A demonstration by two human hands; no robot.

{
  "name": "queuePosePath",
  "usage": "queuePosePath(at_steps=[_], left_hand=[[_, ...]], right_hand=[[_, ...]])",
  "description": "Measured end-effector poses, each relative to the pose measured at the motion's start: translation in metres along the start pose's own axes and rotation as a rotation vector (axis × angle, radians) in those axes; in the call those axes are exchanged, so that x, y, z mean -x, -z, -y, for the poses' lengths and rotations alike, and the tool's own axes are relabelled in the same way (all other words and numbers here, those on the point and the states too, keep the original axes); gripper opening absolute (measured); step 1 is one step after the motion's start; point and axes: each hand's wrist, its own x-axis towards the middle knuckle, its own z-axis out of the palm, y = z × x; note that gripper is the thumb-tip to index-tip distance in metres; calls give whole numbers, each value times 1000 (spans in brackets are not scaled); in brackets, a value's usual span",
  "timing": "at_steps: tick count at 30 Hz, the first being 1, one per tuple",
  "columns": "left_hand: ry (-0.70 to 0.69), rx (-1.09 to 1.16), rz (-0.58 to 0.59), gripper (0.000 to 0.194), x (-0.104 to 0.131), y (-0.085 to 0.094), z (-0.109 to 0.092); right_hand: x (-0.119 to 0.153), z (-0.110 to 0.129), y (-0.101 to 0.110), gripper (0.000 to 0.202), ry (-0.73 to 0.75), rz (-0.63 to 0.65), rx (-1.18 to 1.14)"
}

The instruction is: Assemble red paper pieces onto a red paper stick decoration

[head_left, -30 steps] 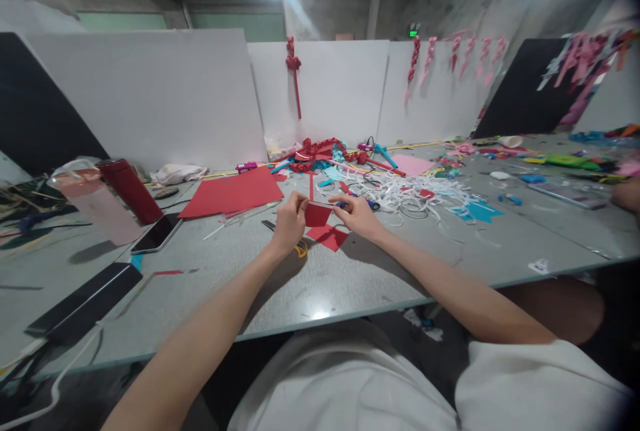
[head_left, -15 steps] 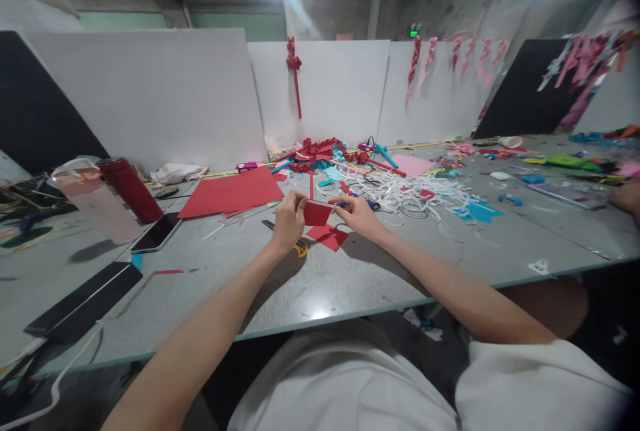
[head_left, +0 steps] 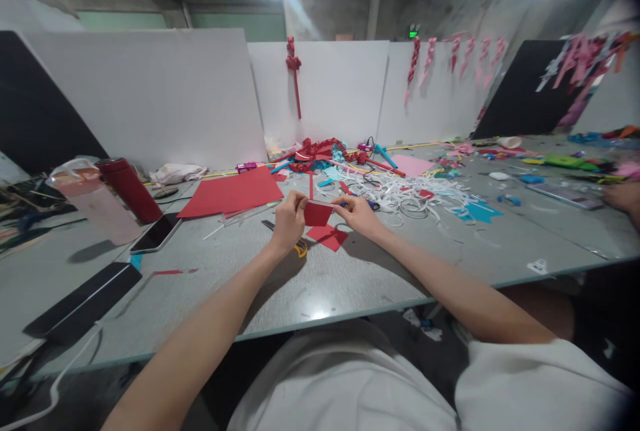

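Observation:
Between my two hands, above the table, is a small piece of red paper with a pale upper edge. The fingers of my left hand pinch its left side. My right hand pinches its upper right corner. Just below the held piece, more small red paper pieces lie on the table. A utility knife with a yellow handle rests partly behind my left hand. Blue-handled scissors are partly hidden behind my right hand.
Large red sheets lie at the back left, near a red flask, a pink bottle and a phone. White paper strips heap up behind my right hand. Another person's hand is at the far right.
My hands and the red paper between them stay almost still. At the far right, the other person's hand and leg have shifted slightly.

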Motion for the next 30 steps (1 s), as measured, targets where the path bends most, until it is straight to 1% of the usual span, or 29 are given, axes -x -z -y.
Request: queuePosePath(at_steps=[13, 16, 20, 22, 24, 25, 28, 30], left_hand=[[10, -13, -12, 16, 0, -1, 1], [46, 4, -25, 19, -1, -1, 1], [125, 58, -56, 24, -4, 0, 0], [135, 76, -44, 26, -4, 1, -1], [86, 52, -4, 25, -3, 3, -2], [32, 16, 30, 23, -2, 4, -3], [-192, -143, 176, 18, 1, 4, -4], [-302, -204, 272, 14, 3, 3, -4]], right_hand=[[-1, -3, -1, 33, -3, -12, -12], [-1, -3, -1, 30, 5, -18, 10], [2, -2, 0, 23, 56, -27, 82], [4, 0, 0, 21, 89, -18, 118], [6, 1, -1, 20, 118, -1, 148], [7, 2, -2, 20, 128, 9, 162], [10, 5, -5, 19, 151, 45, 194], [13, 7, -7, 19, 171, 76, 208]])
